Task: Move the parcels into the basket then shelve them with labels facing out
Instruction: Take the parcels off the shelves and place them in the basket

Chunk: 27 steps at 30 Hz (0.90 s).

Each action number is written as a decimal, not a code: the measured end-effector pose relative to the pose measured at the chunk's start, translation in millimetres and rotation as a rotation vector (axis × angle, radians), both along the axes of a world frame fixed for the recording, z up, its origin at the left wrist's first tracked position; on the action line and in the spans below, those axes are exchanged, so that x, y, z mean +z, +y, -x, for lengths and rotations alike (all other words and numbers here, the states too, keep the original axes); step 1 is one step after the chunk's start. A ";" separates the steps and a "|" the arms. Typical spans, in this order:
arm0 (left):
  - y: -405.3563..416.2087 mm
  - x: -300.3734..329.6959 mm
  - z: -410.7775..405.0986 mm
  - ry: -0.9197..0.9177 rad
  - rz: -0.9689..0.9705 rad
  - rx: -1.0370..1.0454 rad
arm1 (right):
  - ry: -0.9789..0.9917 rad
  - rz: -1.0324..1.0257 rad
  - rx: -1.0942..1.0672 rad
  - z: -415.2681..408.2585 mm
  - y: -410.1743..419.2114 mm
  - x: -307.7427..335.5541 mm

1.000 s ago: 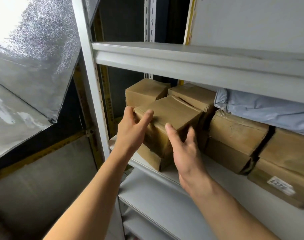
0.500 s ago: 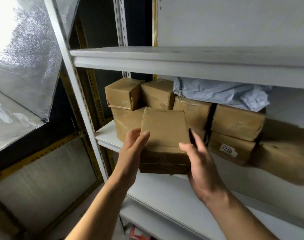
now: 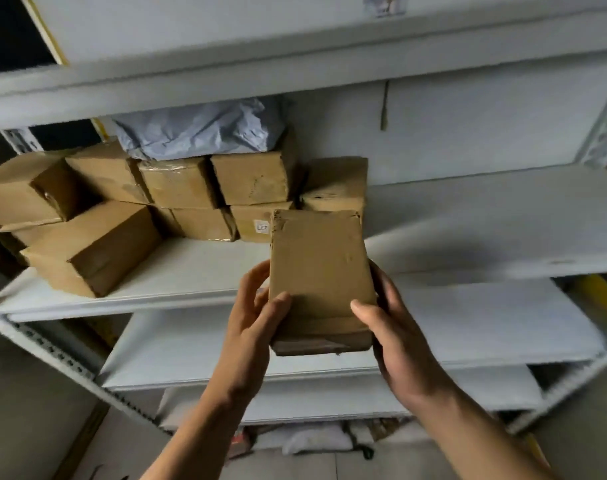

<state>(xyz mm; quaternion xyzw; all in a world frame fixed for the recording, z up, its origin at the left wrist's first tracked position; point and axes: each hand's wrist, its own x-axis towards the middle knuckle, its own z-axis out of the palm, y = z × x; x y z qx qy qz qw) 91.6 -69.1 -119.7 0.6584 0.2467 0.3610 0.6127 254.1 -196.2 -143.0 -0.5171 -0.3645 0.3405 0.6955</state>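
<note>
- Brown paper-wrapped parcel (image 3: 321,282) being held up in front of the white shelf (image 3: 468,237), w/ both hands.
- L hand (image 3: 253,327) & R hand (image 3: 395,337) each gripping a side, thumbs lying on top.
- Stacked parcels (image 3: 177,188) sitting at shelf's left, grey bag (image 3: 198,129) lying atop.

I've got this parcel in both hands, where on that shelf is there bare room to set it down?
The shelf is bare to the right of the rightmost stacked parcel, out to the right upright. A strip along the front edge, before the labelled parcel, is also free. The left half is crowded with stacked parcels and a grey bag. Both hands grip the held parcel.
</note>
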 end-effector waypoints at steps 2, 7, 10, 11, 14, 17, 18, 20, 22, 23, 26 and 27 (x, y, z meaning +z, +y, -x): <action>-11.3 -4.1 -25.9 0.014 0.006 -0.109 | 0.052 0.002 -0.114 -11.7 -29.4 -3.9; -43.5 -18.3 -86.5 0.038 0.055 -0.415 | 0.124 0.016 -0.413 -22.1 -100.6 -13.3; -71.9 -34.6 -117.8 0.047 0.115 -0.597 | 0.207 0.005 -0.642 -17.3 -143.1 -22.5; -83.7 -41.3 -126.5 0.053 0.143 -0.651 | 0.235 0.005 -0.717 -14.6 -157.3 -27.3; -124.9 -59.4 -148.7 0.070 0.185 -0.789 | 0.255 0.036 -0.917 -2.3 -201.7 -39.0; -173.7 -75.9 -162.2 0.105 0.219 -0.937 | 0.244 0.116 -1.029 16.2 -252.6 -52.3; -190.0 -81.9 -166.2 0.125 0.219 -0.982 | 0.254 0.122 -1.055 22.2 -269.0 -56.3; -223.1 -94.3 -173.3 0.172 0.204 -1.072 | 0.296 0.130 -1.124 33.1 -302.9 -65.8; -258.8 -105.3 -177.9 0.234 0.179 -1.176 | 0.321 0.125 -1.179 43.3 -336.7 -75.3; -277.2 -111.1 -179.9 0.260 0.165 -1.225 | 0.331 0.127 -1.197 49.2 -354.5 -80.9; -332.6 -131.4 -185.6 0.334 0.125 -1.338 | 0.402 0.136 -1.234 68.8 -409.1 -100.6; -351.8 -139.8 -187.5 0.362 0.110 -1.370 | 0.428 0.145 -1.248 75.9 -428.4 -109.8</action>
